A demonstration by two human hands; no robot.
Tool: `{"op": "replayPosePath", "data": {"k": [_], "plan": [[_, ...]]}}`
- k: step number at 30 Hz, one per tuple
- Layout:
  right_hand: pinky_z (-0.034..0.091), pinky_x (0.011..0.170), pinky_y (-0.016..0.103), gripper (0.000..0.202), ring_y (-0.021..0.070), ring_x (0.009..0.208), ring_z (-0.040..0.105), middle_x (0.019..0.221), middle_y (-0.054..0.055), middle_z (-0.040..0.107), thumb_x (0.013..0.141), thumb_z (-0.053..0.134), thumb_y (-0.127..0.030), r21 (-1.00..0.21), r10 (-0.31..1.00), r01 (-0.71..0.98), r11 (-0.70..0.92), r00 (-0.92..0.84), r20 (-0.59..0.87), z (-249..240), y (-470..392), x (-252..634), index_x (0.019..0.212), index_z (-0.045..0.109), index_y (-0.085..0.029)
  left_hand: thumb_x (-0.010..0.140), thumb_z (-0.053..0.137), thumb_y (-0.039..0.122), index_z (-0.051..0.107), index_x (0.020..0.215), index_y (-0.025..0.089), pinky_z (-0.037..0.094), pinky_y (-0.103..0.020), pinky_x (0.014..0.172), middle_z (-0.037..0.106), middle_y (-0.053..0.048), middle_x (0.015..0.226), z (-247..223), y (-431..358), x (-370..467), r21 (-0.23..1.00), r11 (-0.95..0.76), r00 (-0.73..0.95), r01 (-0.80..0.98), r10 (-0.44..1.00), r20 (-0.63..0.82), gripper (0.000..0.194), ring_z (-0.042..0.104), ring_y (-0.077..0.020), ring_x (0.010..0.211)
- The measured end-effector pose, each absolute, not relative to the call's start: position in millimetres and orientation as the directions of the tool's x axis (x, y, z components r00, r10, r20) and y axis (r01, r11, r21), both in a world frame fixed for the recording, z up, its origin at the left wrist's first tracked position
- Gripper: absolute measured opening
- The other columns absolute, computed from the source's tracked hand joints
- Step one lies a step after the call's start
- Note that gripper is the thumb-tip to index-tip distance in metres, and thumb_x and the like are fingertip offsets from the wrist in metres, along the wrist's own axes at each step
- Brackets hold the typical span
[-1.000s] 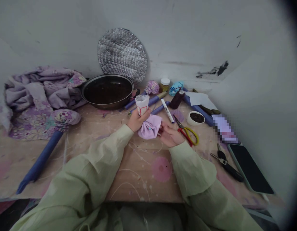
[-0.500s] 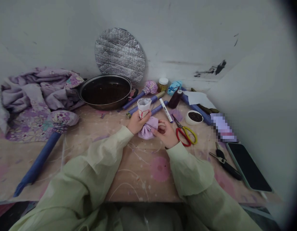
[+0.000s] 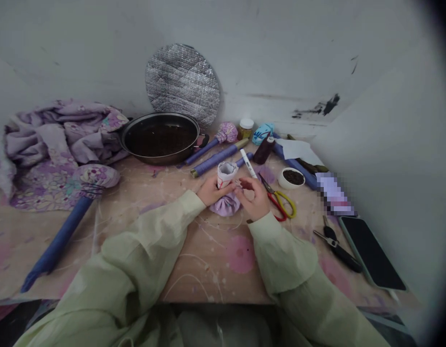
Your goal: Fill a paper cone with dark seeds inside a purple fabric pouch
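My left hand [image 3: 210,192] is wrapped around a white rolled paper tube [image 3: 226,179] with red marks, its hollow end facing up. Below the fingers, gathered lilac cloth [image 3: 226,206] fans out in pleats at the tube's lower end. My right hand [image 3: 256,198] is at the right side of the tube, thumb and forefinger pinched close to my left thumb tip. What lies in that pinch is too small to make out. Just right of that hand, the red-and-yellow-handled scissors [image 3: 281,201] lie on the table, with a white marker [image 3: 247,163] behind.
A dark pan [image 3: 160,159] stands at the back left by bunched floral cloth [image 3: 45,144]. A blue-wrapped stick with a cloth head [image 3: 64,236] lies left. Thread spool [image 3: 263,150], small bowl of dark bits [image 3: 291,179], black-handled tool [image 3: 340,250] and phone [image 3: 373,253] lie right.
The paper tube and cloth have shifted slightly right and down with my left hand. My right fingers have moved from the cloth's edge up to my left thumb tip.
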State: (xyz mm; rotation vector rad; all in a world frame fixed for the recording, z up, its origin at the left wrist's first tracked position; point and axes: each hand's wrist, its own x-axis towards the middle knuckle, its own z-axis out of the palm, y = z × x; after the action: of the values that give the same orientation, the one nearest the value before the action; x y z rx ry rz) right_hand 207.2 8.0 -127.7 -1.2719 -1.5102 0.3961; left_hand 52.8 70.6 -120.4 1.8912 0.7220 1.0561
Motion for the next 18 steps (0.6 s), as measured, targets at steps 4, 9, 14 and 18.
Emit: {"op": "replayPosePath", "data": {"k": [4, 9, 14, 18], "plan": [[0.050, 0.077, 0.039, 0.023, 0.0212, 0.083, 0.060, 0.088, 0.006, 0.064, 0.076, 0.066, -0.040, -0.722, 0.829, 0.534, 0.441, 0.064, 0.555, -126, 10, 206, 0.091, 0.060, -0.023, 0.066, 0.074, 0.045, 0.061, 0.083, 0.014, 0.050, -0.035, 0.083, 0.065, -0.009, 0.090, -107, 74, 43, 0.828, -0.561, 0.562, -0.009, 0.682, 0.468, 0.038, 0.061, -0.0194, 0.085], [0.050, 0.075, 0.038, 0.012, 0.0204, 0.080, 0.061, 0.081, 0.005, 0.064, 0.083, 0.057, -0.033, -0.669, 0.804, 0.574, 0.473, 0.029, 0.594, -122, 7, 206, 0.085, 0.061, -0.022, 0.065, 0.078, 0.036, 0.065, 0.092, 0.013, 0.050, -0.032, 0.080, 0.068, -0.008, 0.089, -78, 78, 26, 0.878, -0.478, 0.755, -0.033, 0.564, 0.335, 0.038, 0.063, -0.0182, 0.082], [0.049, 0.076, 0.039, 0.017, 0.0216, 0.082, 0.060, 0.085, 0.006, 0.065, 0.077, 0.062, -0.032, -0.600, 0.790, 0.639, 0.482, -0.020, 0.613, -120, 5, 205, 0.091, 0.061, -0.022, 0.064, 0.078, 0.034, 0.067, 0.087, 0.012, 0.050, -0.029, 0.072, 0.069, -0.006, 0.082, -64, 76, 23, 0.897, -0.442, 0.725, 0.012, 0.621, 0.297, 0.034, 0.063, -0.0165, 0.075], [0.045, 0.079, 0.040, 0.010, 0.0224, 0.082, 0.062, 0.082, 0.006, 0.069, 0.075, 0.063, -0.031, -0.536, 0.796, 0.676, 0.506, -0.127, 0.592, -121, 5, 207, 0.078, 0.064, -0.021, 0.065, 0.077, 0.033, 0.066, 0.083, 0.012, 0.048, -0.026, 0.068, 0.068, -0.003, 0.077, -63, 74, 24, 0.867, -0.495, 0.713, 0.059, 0.629, 0.310, 0.030, 0.061, -0.0141, 0.071]]}}
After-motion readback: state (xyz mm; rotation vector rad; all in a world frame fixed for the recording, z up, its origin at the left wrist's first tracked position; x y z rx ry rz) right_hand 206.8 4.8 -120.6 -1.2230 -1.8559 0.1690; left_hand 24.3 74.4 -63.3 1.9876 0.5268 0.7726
